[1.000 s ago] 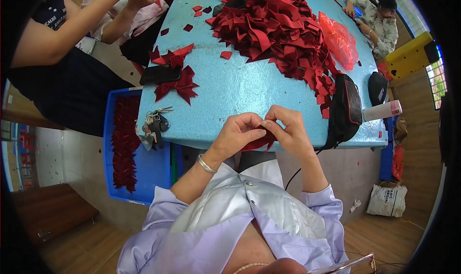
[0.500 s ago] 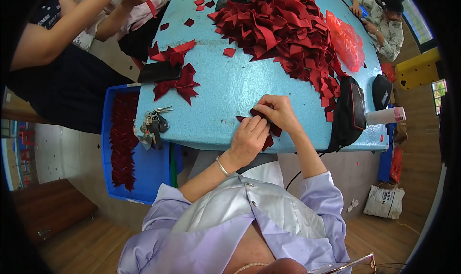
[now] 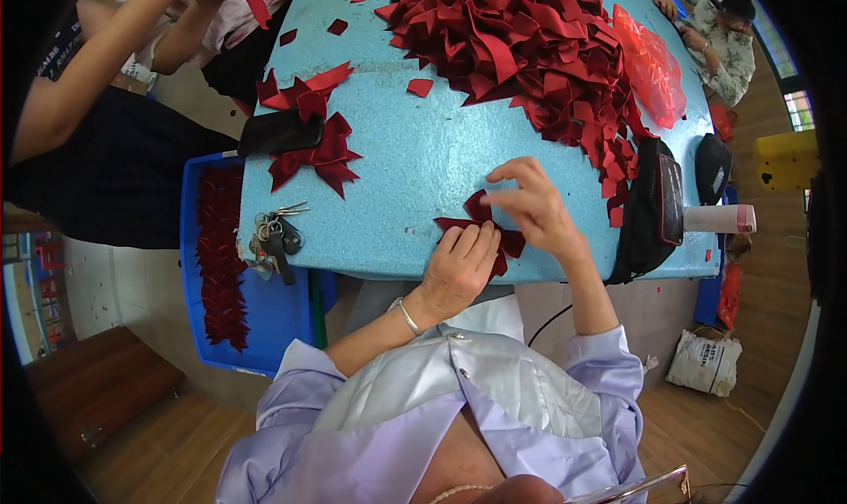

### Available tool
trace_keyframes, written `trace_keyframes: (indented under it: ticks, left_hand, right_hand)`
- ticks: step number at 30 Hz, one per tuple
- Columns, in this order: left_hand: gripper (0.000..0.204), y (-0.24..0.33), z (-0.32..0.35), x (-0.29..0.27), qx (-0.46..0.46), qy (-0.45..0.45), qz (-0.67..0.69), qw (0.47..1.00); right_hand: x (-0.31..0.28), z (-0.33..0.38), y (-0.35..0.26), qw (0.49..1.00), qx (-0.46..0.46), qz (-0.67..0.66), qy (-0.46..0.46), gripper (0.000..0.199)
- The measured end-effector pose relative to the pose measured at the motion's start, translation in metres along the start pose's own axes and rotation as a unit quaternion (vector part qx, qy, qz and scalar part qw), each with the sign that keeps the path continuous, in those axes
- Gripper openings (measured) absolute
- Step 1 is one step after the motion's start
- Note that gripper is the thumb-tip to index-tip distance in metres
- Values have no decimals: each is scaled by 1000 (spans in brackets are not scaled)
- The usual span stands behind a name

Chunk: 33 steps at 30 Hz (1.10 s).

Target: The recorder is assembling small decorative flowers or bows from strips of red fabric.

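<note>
The left hand (image 3: 459,266) lies flat, fingers together, pressing a red bow (image 3: 481,226) onto the blue worktop (image 3: 415,160) near its front edge — the right hand (image 3: 534,204) pinches the bow's upper loop. Keys (image 3: 272,235) lie well to the left.

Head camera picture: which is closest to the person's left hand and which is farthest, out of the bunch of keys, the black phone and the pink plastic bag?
From the left hand:
1. Bunch of keys, to its left, near the table's front edge.
2. Black phone, farther left and up the table, beside the finished red bows.
3. Pink plastic bag, far off to the upper right, past the heap of red ribbon pieces.
</note>
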<state>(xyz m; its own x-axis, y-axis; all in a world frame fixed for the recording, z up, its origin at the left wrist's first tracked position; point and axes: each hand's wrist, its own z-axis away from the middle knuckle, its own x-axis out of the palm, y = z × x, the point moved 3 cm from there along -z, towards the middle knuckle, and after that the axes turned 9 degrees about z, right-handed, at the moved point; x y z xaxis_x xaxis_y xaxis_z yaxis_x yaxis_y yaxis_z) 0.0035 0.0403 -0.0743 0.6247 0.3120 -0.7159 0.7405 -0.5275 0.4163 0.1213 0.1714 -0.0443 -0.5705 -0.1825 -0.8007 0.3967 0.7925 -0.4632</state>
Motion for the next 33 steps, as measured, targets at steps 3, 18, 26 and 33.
trace_keyframes:
  ticks: [3, 18, 26, 33]
  left_hand:
    - [35, 1, 0, 0, 1, -6, -7, 1000]
    - [40, 3, -2, 2, -3, -6, -34, 999]
    - [37, 1, -1, -6, -20, 42, 41, 998]
    - [35, 4, 2, 1, 15, -18, -21, 1000]
  right_hand:
    - [2, 6, -12, 992, -55, 82, -80, 22]
    - [0, -11, 0, 978, -23, 206, -19, 33]
    - [-10, 66, -31, 953, 298, 57, -22, 14]
    - [15, 78, -22, 960, 258, 62, 87, 14]
